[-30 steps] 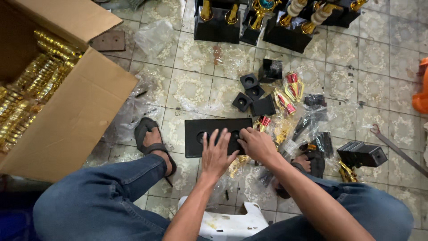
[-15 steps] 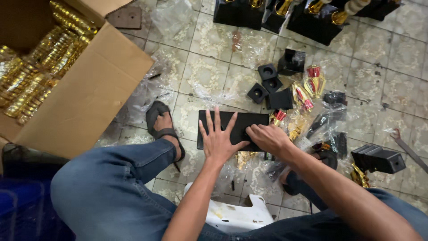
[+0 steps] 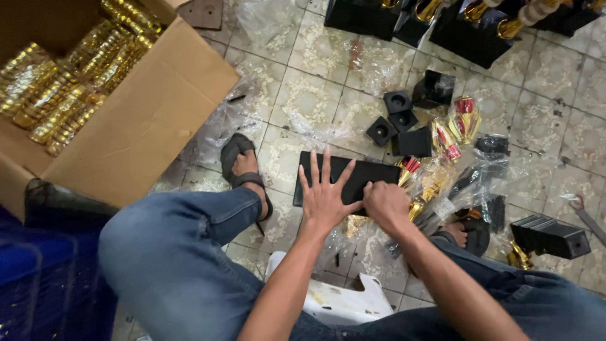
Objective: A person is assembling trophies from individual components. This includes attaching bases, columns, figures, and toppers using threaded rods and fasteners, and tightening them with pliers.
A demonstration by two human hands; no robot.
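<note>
A flat black rectangular base plate [image 3: 365,172] lies on the tiled floor between my feet. My left hand [image 3: 324,196] presses flat on its near half with the fingers spread wide. My right hand [image 3: 386,203] is curled closed at the plate's near right edge, beside the left hand; what its fingers hold is hidden. Gold and red trophy parts in clear plastic [image 3: 442,142] lie just right of the plate.
A large open cardboard box [image 3: 151,120] of wrapped gold pieces stands at the left. Small black square blocks [image 3: 399,112] lie beyond the plate. Black trophy bases [image 3: 404,22] line the top edge. A black block [image 3: 550,236] sits at right, a white stool [image 3: 341,303] under me.
The view has drifted so everything sits further right and lower in frame. My left hand has spread its fingers wider on the plate. My right hand stays at its right edge.
</note>
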